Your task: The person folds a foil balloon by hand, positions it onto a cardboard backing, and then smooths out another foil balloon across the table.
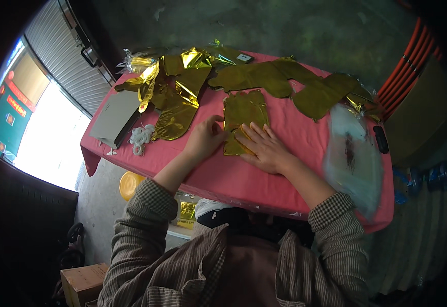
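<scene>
A folded gold foil balloon point(246, 108) lies flat on the pink-covered table point(295, 130) in front of me. My right hand point(268, 149) is spread palm down on its lower right part, fingers stretched and apart, holding nothing. At the balloon's left edge, my left hand point(206, 138) is curled, with thumb and fingertips closed together at the foil; the exact pinch is partly hidden. Flat gold foil balloons point(251, 78) stretch along the far side, and another point(175, 118) lies to the left.
A grey-white box point(115, 117) and white ribbon coils point(140, 137) sit at the left. Clear plastic bags point(353, 163) and a black object point(381, 139) lie at the right edge. On the floor are a yellow stool point(130, 185) and a cardboard box point(84, 281).
</scene>
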The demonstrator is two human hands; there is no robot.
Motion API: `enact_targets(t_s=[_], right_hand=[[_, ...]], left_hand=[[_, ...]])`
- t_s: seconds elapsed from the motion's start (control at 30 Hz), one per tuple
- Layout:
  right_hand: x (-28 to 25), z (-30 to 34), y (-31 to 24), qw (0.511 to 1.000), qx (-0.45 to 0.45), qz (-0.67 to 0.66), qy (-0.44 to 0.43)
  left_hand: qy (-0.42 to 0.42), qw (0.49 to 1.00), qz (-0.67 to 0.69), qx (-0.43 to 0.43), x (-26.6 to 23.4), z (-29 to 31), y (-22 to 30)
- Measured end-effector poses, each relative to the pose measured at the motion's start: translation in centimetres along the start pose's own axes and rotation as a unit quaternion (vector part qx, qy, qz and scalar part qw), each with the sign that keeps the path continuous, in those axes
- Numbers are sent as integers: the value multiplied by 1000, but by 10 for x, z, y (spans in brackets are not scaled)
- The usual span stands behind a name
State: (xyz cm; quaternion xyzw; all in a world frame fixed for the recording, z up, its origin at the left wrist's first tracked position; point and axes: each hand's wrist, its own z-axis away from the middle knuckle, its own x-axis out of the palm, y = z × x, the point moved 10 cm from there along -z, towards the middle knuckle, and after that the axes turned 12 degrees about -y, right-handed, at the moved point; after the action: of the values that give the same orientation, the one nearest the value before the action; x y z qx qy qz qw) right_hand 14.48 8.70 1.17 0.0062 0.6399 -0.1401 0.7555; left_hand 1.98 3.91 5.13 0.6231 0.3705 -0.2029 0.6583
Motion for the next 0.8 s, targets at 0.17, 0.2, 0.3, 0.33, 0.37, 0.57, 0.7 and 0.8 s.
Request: enact_targets(t_s=[0.17,0.2,0.3,0.33,0.37,0.57,0.7,0.8], right_hand=[[-2,0,0,1000,1,-4,-3],[-2,0,0,1000,-2,-4,0],[-3,-1,-2,1000,-2,-7,-2],[-2,-1,-1,1000,-1,-9,-3],[-2,-1,-1,1000,-1,-9,-4],[-1,-1,1,1000,2,-7,-1],[-2,-1,-1,1000,0,-2,4],[-2,0,0,1000,1,-12,0]], left_hand=[[-27,994,63,-89,1,-22,-22],[-30,994,53,-94,3,-26,-25],[-39,992,60,-100,2,-36,-36],[-50,991,79,-97,4,-38,-35],[-52,991,79,-98,4,-40,-35],[-59,984,141,-87,12,-44,-39],[-44,989,121,-76,13,-47,-43],[-44,987,130,-84,14,-48,-46]])
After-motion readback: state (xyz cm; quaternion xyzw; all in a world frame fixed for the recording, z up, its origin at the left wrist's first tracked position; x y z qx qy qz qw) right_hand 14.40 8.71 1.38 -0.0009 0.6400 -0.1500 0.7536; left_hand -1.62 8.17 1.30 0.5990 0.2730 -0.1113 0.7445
